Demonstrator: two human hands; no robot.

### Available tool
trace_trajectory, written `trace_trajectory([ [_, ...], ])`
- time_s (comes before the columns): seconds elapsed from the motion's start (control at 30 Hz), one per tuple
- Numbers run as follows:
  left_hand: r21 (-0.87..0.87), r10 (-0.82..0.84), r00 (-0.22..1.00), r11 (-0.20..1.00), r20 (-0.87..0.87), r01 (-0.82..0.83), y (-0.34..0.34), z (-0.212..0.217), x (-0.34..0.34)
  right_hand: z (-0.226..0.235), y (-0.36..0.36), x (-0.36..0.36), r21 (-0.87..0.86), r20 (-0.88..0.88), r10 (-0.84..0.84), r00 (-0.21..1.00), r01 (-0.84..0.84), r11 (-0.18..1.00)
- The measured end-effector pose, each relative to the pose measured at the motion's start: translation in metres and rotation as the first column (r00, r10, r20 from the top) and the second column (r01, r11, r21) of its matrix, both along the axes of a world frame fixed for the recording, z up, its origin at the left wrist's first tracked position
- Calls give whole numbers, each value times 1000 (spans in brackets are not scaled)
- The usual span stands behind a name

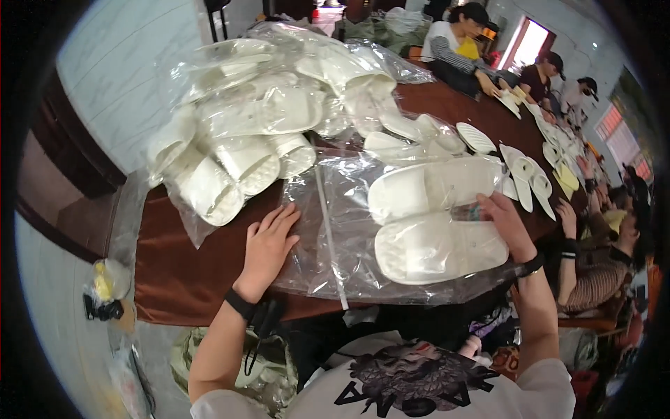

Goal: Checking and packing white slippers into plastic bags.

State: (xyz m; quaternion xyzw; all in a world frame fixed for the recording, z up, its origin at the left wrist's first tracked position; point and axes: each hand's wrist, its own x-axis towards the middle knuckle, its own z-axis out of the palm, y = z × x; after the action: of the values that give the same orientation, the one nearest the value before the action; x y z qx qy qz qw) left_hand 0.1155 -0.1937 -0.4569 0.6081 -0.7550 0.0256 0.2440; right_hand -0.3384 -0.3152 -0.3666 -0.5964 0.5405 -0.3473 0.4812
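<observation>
A pair of white slippers, the far slipper (401,194) and the near slipper (405,255), lies side by side on the table. A clear plastic bag (356,269) with a pale strip (326,234) is spread around them; how far the slippers are inside it is hard to tell. My left hand (269,241) rests palm down at the bag's left edge, fingers outstretched and holding nothing. At the slippers' right end, my right hand (504,222) has its fingers curled into the gap between the two, gripping them; its fingertips are partly hidden.
A large heap of bagged white slippers (262,112) covers the far left of the brown-covered table (188,279). Loose white slippers (522,174) lie at the right. Several co-workers sit along the table's right side, one co-worker's hand (567,222) close to my right arm.
</observation>
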Motion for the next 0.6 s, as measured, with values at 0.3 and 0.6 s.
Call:
trace_trajectory([
  [0.3, 231, -17, 731, 944, -682, 237, 0, 41, 6, -11, 29, 15, 57, 184, -79, 980, 69, 996],
  [0.6, 184, -44, 914, 975, -404, 129, -15, 63, -19, -38, 27, 54, 28, 100, 101, 990, -104, 994],
])
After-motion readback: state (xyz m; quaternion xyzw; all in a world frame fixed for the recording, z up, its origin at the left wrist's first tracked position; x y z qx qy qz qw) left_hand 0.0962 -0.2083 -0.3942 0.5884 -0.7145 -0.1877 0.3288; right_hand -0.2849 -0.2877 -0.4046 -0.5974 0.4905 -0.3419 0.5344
